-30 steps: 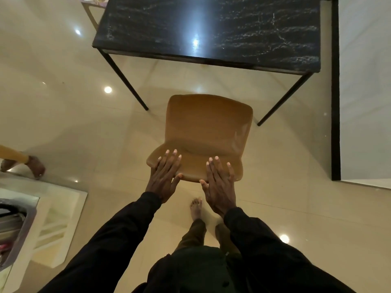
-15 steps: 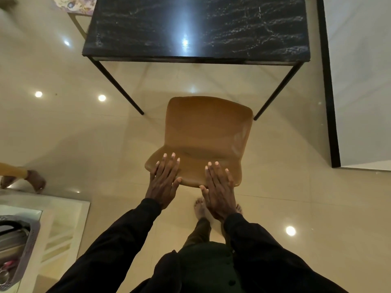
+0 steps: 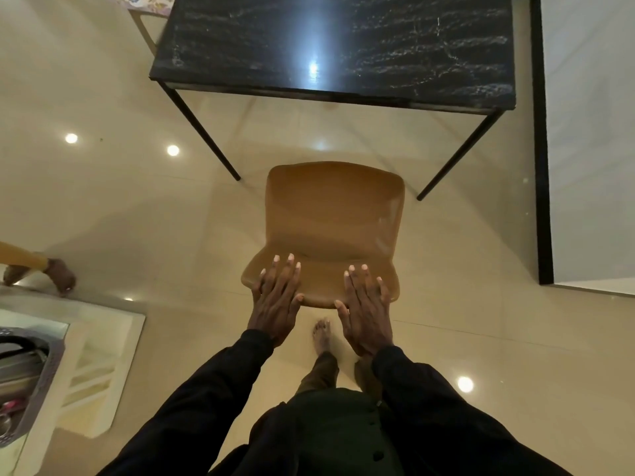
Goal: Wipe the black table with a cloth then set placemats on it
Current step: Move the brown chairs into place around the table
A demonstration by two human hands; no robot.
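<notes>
Seen from the head camera, both hands lie flat on the top edge of a brown chair [image 3: 335, 218] that stands on the glossy beige floor [image 3: 120, 201]. The left hand [image 3: 276, 300] has its fingers straight and slightly spread over the backrest, holding nothing. The right hand [image 3: 366, 310] lies beside it in the same way, fingers straight and together, also with no grip. The black table [image 3: 343, 46] stands beyond the chair, apart from it. It has a dark marbled top with one bright light reflected on it, and thin black legs. At its left corner a flower-patterned piece [image 3: 144, 1] shows only partly; I cannot tell what it is. The person's own bare foot [image 3: 322, 334] is between the two wrists below, and another person's foot [image 3: 60, 274] is at the left edge.
</notes>
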